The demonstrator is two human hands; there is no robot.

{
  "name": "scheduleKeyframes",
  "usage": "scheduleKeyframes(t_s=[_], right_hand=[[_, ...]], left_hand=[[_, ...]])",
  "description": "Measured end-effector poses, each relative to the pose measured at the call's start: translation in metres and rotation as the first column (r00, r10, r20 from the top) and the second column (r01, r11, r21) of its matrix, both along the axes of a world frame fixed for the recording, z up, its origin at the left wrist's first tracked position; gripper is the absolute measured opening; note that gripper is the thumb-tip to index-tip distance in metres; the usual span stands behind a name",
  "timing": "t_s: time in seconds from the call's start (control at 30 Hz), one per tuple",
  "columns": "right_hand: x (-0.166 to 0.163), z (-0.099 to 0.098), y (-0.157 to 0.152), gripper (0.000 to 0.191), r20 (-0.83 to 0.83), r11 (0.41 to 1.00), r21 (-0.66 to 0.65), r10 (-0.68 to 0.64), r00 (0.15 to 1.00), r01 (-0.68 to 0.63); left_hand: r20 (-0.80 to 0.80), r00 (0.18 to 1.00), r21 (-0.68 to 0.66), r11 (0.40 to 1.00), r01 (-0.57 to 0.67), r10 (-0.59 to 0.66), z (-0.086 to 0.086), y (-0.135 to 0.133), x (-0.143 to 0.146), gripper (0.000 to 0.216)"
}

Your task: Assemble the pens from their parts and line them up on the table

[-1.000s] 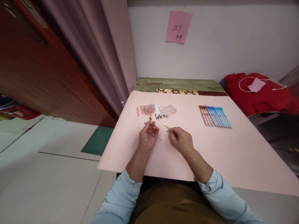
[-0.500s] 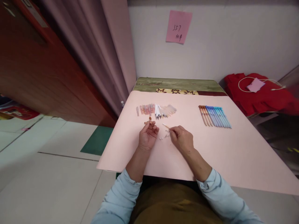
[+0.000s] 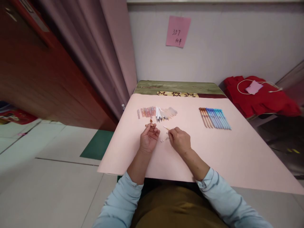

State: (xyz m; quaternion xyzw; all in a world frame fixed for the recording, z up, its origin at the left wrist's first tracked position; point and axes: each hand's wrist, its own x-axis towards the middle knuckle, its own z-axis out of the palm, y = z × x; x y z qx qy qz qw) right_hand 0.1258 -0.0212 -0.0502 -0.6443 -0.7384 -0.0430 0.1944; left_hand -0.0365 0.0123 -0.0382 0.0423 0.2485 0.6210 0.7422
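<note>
Broadly, the pink-covered worktop (image 3: 209, 158) carries everything, with the row of brown and blue pens (image 3: 215, 118) well to the right. The left hand (image 3: 149, 138), palm up, pinches a small brown piece (image 3: 149, 125) just in front of the clear-and-pink tubes (image 3: 148, 111) and black-tipped white refills (image 3: 159, 114); the right hand (image 3: 180, 139) grips a slim white-tipped stick (image 3: 165, 127), near tiny loose bits (image 3: 162, 141). Likely best: steady fingertips, both pieces low and in line, loose bits undisturbed. On the wall, a pink note (image 3: 178, 31) reads "357" above handwritten characters; pen markings are too small to read
</note>
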Motion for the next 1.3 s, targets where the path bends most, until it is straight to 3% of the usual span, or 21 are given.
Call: scheduleKeyframes(t_s=[0.4,0.63,0.73,0.97,1.13,1.3], right_hand=[[0.002,0.002,-0.01,0.025,-0.185,0.996,0.088,-0.001,0.983,0.018],[-0.009,0.006,-0.018,0.025,-0.04,1.0,0.015,-0.015,0.999,0.015],[-0.01,0.005,-0.018,0.022,-0.055,1.0,0.011,-0.005,0.998,0.006],[-0.008,0.001,-0.016,0.01,-0.28,0.999,0.015,0.043,0.959,-0.04],[-0.003,0.0,-0.012,0.012,-0.524,0.999,-0.036,-0.014,0.851,-0.006],[-0.002,-0.001,-0.012,0.015,-0.64,0.994,-0.103,-0.086,0.764,0.026]], left_hand=[[0.008,1.0,0.017,1.0,0.011,-0.011,-0.002,0.001,0.0,0.008],[0.019,1.0,0.017,1.0,0.016,-0.016,-0.001,-0.001,0.001,0.013],[0.022,1.0,0.023,1.0,0.018,-0.019,0.0,-0.001,0.001,0.015],[0.028,0.999,0.022,1.0,0.019,-0.019,-0.001,-0.002,0.001,0.012],[0.028,0.999,0.023,1.0,0.018,-0.019,-0.001,-0.002,0.002,0.009],[0.019,1.0,0.008,1.0,0.017,-0.017,0.0,-0.001,0.002,0.008]])
